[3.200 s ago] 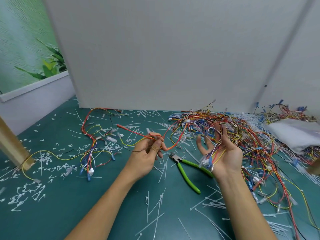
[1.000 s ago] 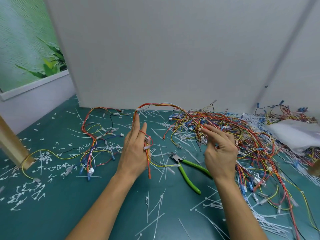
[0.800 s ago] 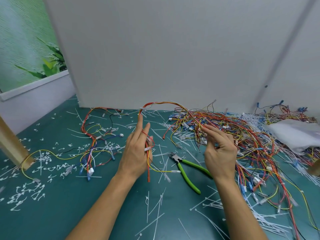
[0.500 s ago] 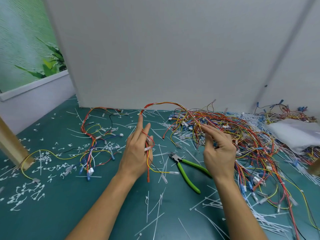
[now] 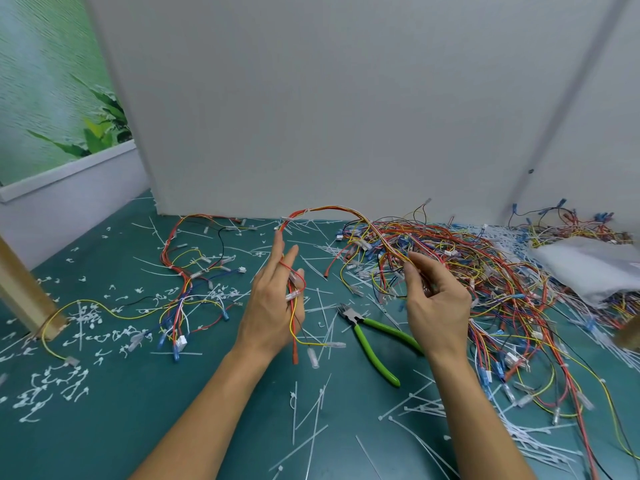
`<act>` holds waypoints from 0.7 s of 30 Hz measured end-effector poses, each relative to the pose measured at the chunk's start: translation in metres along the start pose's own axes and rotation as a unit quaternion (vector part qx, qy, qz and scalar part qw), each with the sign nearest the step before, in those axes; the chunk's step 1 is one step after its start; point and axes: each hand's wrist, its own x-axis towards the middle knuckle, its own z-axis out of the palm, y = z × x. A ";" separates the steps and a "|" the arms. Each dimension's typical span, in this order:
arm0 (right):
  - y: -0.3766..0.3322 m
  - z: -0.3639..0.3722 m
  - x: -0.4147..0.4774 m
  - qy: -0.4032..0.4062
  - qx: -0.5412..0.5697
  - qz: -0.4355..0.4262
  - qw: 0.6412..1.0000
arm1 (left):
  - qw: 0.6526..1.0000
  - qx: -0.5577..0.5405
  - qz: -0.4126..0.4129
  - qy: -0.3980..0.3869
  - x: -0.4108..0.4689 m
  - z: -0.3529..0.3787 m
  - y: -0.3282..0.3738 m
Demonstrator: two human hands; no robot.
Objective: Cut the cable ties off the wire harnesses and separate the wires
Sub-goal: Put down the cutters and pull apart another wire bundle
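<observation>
The left hand pinches one end of a harness against straight fingers and the right hand grips it beside the wire pile, arching it above the table, apparently to hunt ties, cutters waiting between them.

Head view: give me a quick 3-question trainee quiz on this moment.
1. True or false: the green-handled cutters lie on the table, between the left hand and the right hand, held by neither.
2. The left hand's grip is on: A) harness wires B) the cutters C) nothing
3. Fill in: the big wire pile lies to the ___ of the right hand.

Key: 1 true; 2 A; 3 right
</observation>
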 end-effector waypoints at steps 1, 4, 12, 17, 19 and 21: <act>0.000 0.000 0.000 -0.001 0.002 0.003 1.000 | 1.000 -0.003 0.002 0.006 0.000 0.001 0.000; 0.000 0.000 0.002 -0.003 0.006 0.017 1.000 | 1.000 -0.013 0.005 0.013 0.001 0.002 -0.001; -0.003 0.000 0.002 -0.002 0.017 0.037 0.999 | 0.999 -0.026 -0.006 0.027 0.001 0.000 0.004; -0.003 0.000 0.002 -0.009 0.026 0.040 0.999 | 0.998 -0.053 -0.016 0.037 0.001 -0.001 0.008; -0.002 0.001 0.002 -0.011 0.025 0.042 0.999 | 0.996 -0.066 -0.028 0.047 0.002 -0.001 0.010; 0.000 0.001 0.002 -0.013 0.029 0.043 0.999 | 0.995 -0.074 -0.044 0.057 0.002 -0.003 0.012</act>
